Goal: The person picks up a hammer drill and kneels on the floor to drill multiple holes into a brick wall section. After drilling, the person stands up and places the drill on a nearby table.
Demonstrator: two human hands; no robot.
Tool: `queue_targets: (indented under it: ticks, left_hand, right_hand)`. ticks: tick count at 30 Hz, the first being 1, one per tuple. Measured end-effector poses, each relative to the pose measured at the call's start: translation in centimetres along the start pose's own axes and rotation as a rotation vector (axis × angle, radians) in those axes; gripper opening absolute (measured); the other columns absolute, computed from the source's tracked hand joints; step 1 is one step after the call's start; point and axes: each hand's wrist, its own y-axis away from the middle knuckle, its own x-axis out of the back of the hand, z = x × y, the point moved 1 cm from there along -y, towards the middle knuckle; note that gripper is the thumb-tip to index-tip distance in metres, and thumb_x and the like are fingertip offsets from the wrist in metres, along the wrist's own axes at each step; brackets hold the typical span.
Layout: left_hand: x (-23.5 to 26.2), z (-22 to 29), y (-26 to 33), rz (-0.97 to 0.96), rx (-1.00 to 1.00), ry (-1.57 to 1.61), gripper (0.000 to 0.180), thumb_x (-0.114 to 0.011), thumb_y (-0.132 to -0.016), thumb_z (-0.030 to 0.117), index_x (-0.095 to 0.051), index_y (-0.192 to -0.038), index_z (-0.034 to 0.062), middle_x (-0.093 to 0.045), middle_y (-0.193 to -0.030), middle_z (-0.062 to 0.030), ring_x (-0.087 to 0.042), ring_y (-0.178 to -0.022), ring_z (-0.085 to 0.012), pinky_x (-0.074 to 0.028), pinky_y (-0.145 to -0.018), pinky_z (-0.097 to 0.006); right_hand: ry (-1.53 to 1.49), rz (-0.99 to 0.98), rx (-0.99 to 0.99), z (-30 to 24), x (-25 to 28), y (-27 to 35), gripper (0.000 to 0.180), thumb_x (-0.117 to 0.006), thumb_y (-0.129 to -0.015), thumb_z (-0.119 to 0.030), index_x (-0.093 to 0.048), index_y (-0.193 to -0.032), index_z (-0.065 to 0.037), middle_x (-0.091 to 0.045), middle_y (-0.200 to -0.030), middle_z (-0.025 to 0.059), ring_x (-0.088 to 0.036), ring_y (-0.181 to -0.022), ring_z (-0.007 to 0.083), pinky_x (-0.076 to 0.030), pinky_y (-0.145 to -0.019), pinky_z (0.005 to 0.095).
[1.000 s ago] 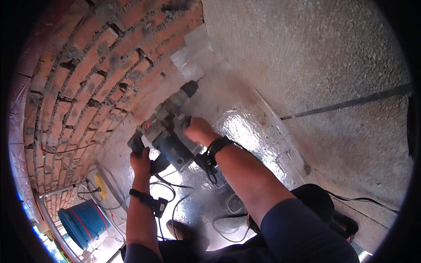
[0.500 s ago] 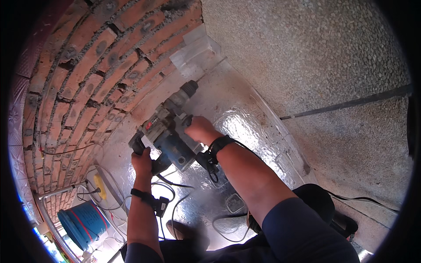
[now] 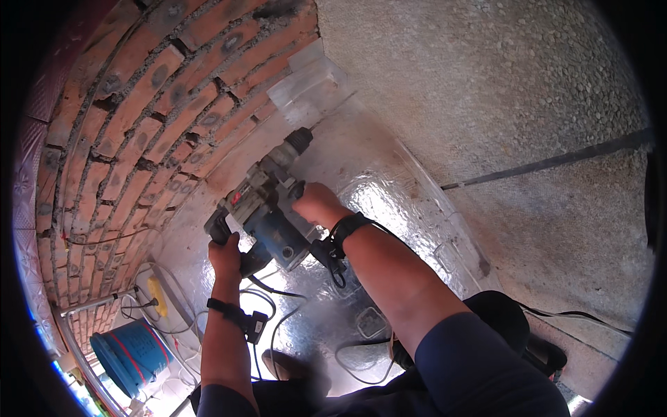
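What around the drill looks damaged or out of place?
The brick wall looks damaged: its joints are ragged, with dark gaps. Also, dark cable lies in loose curves on the shiny floor near the drill, looking untidy.

The floor [image 3: 379, 205], silvery and wrinkled with bright glare in patches, carried a dark cable [image 3: 276, 326] lying in loose bends, a thinner looped cord [image 3: 349, 373], a small squarish frame [image 3: 372, 322] beside that loop, and a brown shoe [image 3: 283, 364] near the lower edge.
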Motion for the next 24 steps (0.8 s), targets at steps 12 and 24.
queue_targets:
  ticks: [12, 24]
  left_hand:
    - [-1.1, -0.2, -0.5, 0.017, -0.080, 0.079, 0.032, -0.072, -0.074, 0.023, -0.060, -0.086, -0.0045, -0.060, -0.072, -0.0089, -0.055, -0.065, -0.0180, -0.045, -0.058, -0.036]
    - [-0.2, -1.6, -0.2, 0.006, -0.173, 0.111, 0.036, -0.072, -0.073, 0.024, -0.062, -0.087, -0.0078, -0.063, -0.077, -0.0119, -0.058, -0.068, -0.0192, -0.047, -0.063, -0.036]
  right_hand:
    - [0.036, 0.009, 0.004, 0.8, 0.0, -0.7, 0.019, -0.058, -0.070, -0.017, -0.060, -0.070, 0.002, -0.060, -0.056, 0.0156, -0.063, -0.053, 0.0282, -0.049, -0.052, 0.0386]
    - [0.040, 0.009, 0.035, 1.1, -0.7, -0.9, 0.021, -0.061, -0.071, -0.019, -0.060, -0.070, 0.002, -0.060, -0.057, 0.0141, -0.062, -0.050, 0.0272, -0.048, -0.049, 0.0370]
